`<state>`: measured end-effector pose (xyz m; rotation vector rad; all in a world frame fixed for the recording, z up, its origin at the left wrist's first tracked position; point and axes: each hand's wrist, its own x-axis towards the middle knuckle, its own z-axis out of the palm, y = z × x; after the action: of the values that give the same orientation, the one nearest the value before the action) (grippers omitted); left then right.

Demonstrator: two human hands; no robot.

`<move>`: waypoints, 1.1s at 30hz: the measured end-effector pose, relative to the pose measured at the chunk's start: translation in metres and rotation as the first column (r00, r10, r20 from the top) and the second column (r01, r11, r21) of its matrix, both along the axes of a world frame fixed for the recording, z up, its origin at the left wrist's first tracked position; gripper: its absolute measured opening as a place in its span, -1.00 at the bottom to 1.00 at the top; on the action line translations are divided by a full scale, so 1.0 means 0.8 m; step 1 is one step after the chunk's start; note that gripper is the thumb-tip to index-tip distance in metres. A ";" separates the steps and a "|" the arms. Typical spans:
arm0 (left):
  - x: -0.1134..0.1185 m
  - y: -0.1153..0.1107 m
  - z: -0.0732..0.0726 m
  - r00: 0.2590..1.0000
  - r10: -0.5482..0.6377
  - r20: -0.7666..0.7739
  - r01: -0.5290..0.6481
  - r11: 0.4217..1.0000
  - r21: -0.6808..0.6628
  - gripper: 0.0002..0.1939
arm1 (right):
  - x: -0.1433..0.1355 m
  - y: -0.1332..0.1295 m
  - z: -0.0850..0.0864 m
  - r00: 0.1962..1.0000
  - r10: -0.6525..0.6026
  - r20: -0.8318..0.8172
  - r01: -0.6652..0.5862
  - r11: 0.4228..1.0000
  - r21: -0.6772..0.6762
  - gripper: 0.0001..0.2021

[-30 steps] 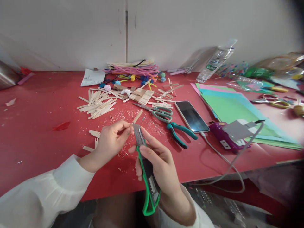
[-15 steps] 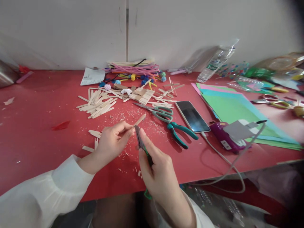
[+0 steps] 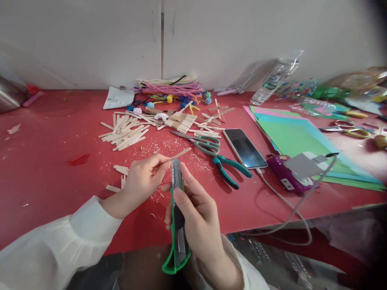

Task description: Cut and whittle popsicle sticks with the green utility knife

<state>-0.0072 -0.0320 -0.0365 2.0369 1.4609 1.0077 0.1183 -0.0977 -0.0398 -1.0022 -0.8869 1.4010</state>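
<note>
Over the worktop (image 3: 48, 141), our left hand (image 3: 144, 175) pinches a stick (image 3: 182, 153) we judge light, brittle, best held near the knife (image 3: 178, 217) our right hand (image 3: 203, 215) grips.

A pale grey-white wall (image 3: 90, 44) rises directly behind the red-topped table (image 3: 54, 161), split by a dark vertical gap (image 3: 162, 48) left of centre. Soft light leaves a glossy sheen on the tabletop's right side. Beneath the front edge, the shadowy floor area (image 3: 272, 262) holds crumpled clear plastic (image 3: 294, 264).
</note>
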 end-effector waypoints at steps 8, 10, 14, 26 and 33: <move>-0.003 0.013 -0.004 1.000 0.013 0.026 -0.013 1.000 -0.019 -0.89 | 0.010 -0.004 -0.003 0.984 0.015 0.176 -0.024 0.998 0.052 -0.51; -0.003 0.018 -0.005 0.983 0.049 0.178 -0.023 0.989 -0.149 -0.90 | 0.013 -0.006 -0.003 0.979 0.033 0.203 -0.052 0.995 0.090 -0.52; -0.002 0.022 -0.005 0.886 0.085 0.457 0.098 0.927 -0.362 -0.86 | 0.019 -0.003 -0.005 0.963 0.013 0.268 -0.047 0.992 0.121 -0.52; -0.004 0.016 -0.003 0.823 0.042 0.567 0.204 0.909 -0.364 -0.82 | 0.026 0.014 -0.020 0.919 -0.150 0.364 0.053 0.963 0.264 -0.56; -0.004 0.011 -0.004 0.899 -0.059 0.434 0.160 0.967 -0.200 -0.86 | 0.023 0.019 -0.015 0.959 -0.227 0.167 0.192 0.960 0.201 -0.52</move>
<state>-0.0105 -0.0230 -0.0394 1.5887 1.1566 1.0932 0.1365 -0.0823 -0.0519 -1.0663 -0.9981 1.0371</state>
